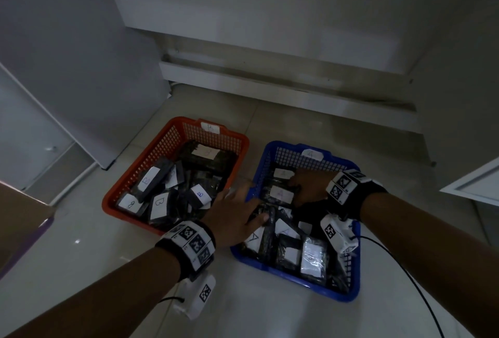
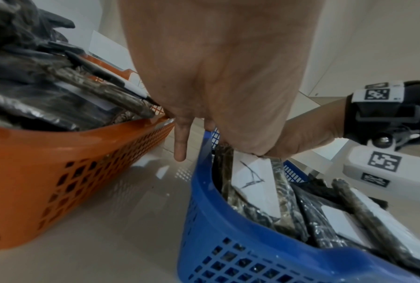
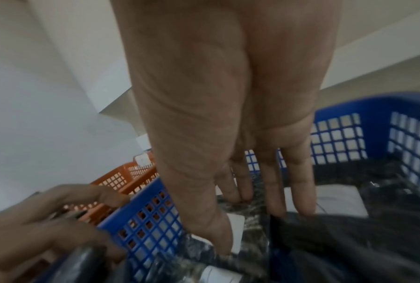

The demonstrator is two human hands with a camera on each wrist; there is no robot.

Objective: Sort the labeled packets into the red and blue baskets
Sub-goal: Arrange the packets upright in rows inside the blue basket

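Note:
On the tiled floor, the red basket (image 1: pixel 127 189) holds several dark packets with white B labels (image 1: pixel 158 204). Next to it on the right, the blue basket (image 1: pixel 348 291) holds dark packets with A labels (image 1: pixel 282 193). My left hand (image 1: pixel 237 210) straddles the blue basket's left rim (image 2: pixel 199 172). Its fingers (image 2: pixel 180 145) hang straight outside, and its thumb touches a dark packet standing on edge (image 1: pixel 270 229). My right hand (image 1: pixel 305 189) is inside the blue basket. Its straight fingers (image 3: pixel 301 191) and thumb rest on the packets (image 3: pixel 250 214) there.
A brown cardboard box (image 1: pixel 21 218) stands at the left edge. A white cabinet door (image 1: pixel 475 183) juts in at the right. A white base rail (image 1: pixel 270 81) runs along the wall behind the baskets. A black cable (image 1: pixel 405 270) trails from my right wrist.

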